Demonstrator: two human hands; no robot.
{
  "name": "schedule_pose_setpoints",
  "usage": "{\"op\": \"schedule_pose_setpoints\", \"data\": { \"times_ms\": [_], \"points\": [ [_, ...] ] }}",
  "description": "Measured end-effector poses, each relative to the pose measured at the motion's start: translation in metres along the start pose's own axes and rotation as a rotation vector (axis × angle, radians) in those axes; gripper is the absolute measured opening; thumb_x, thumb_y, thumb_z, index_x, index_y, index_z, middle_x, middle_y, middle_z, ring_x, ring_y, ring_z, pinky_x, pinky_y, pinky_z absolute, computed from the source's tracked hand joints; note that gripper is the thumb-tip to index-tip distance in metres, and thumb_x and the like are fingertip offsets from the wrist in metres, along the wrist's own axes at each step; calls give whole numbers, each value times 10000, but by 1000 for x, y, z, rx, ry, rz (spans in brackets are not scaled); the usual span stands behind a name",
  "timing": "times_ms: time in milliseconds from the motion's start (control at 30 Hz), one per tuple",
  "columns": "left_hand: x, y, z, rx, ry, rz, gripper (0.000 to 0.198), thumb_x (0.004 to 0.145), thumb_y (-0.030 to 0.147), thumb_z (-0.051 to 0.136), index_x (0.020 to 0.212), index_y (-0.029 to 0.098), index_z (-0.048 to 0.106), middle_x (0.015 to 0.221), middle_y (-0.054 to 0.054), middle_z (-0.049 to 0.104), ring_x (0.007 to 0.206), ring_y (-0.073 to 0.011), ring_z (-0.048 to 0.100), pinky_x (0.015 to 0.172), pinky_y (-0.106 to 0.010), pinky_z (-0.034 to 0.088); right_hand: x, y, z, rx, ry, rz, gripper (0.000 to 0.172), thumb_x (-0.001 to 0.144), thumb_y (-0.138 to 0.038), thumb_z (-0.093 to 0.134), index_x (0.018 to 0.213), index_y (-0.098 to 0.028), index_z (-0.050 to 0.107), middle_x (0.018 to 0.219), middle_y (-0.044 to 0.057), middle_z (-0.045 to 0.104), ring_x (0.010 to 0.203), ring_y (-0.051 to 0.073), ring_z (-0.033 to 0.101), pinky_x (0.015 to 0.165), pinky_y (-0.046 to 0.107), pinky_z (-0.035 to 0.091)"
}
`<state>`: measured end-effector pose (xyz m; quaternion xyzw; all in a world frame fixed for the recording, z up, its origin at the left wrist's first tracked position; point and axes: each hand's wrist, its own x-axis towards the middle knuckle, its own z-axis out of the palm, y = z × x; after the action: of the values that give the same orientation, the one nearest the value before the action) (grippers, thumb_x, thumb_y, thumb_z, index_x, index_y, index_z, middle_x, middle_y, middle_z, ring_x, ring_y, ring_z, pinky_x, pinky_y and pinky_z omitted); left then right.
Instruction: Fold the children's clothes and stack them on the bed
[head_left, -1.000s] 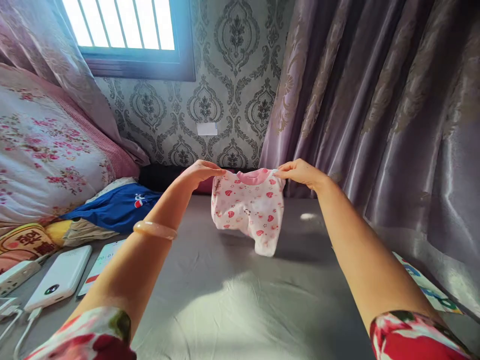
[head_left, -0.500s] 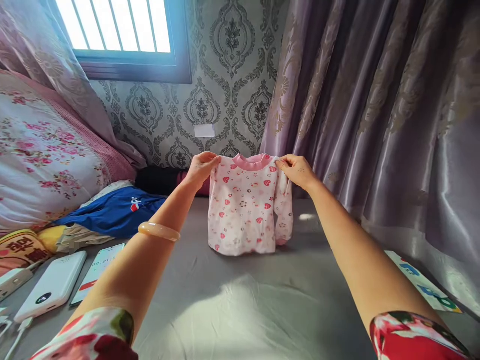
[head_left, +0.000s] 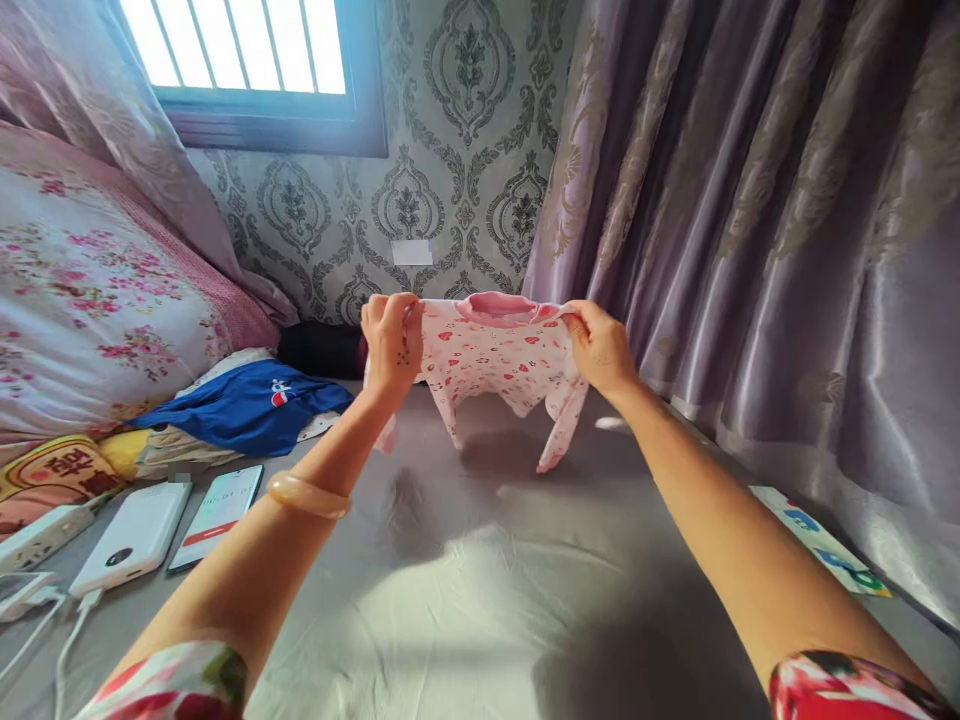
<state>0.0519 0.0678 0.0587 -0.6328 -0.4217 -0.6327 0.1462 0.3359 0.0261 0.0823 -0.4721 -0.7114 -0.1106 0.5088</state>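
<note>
A small long-sleeved shirt point(head_left: 495, 350), white with red hearts and a pink collar, hangs stretched between my two hands above the grey bed sheet point(head_left: 450, 600). My left hand point(head_left: 391, 340) is closed on its left shoulder, and my right hand point(head_left: 600, 345) pinches the right shoulder. The lower body of the shirt swings back, away from me, so its hem looks short and uneven. Both sleeves dangle, the left one partly hidden behind my left hand and wrist.
On the left lie a blue garment point(head_left: 247, 405), a phone point(head_left: 217, 515), a white power bank point(head_left: 133, 535), a power strip point(head_left: 45, 535) and cables. A floral quilt point(head_left: 97, 290) is piled behind them. A printed card point(head_left: 821, 540) lies at right beside the curtain point(head_left: 720, 200).
The shirt has gone from hanging flat to flaring back with its hem raised. My hands have moved farther apart, pulling the shoulders wider, and the left hand has turned over.
</note>
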Motion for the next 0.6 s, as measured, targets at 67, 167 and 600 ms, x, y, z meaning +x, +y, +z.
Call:
{"op": "schedule_pose_setpoints", "data": {
  "times_ms": [67, 167, 600],
  "points": [
    [8, 12, -25, 35, 23, 86, 186, 963, 350, 468, 983, 209, 588, 980, -55, 526, 1025, -221, 479, 987, -412, 343, 3, -16, -21, 56, -38, 35, 442, 919, -587, 479, 1065, -212, 659, 920, 68, 687, 882, 234, 613, 793, 340, 456],
    [29, 25, -54, 106, 23, 167, 219, 960, 345, 491, 1013, 173, 615, 1006, -66, 519, 1043, -227, 463, 1002, -446, 316, 16, -31, -44, 157, -121, 53, 417, 863, -568, 579, 1009, -194, 691, 865, 61, 689, 801, 209, 596, 714, 317, 453],
    [-113, -93, 33, 383, -846, -91, 295, 952, 319, 387, 950, 190, 652, 1043, -123, 610, 1042, -296, 510, 860, -410, 375, -84, 65, 92, -217, -770, 296, 225, 922, -269, 522, 1041, -192, 697, 1059, 82, 711, 970, 218, 634, 763, 256, 435]
  ]
}}
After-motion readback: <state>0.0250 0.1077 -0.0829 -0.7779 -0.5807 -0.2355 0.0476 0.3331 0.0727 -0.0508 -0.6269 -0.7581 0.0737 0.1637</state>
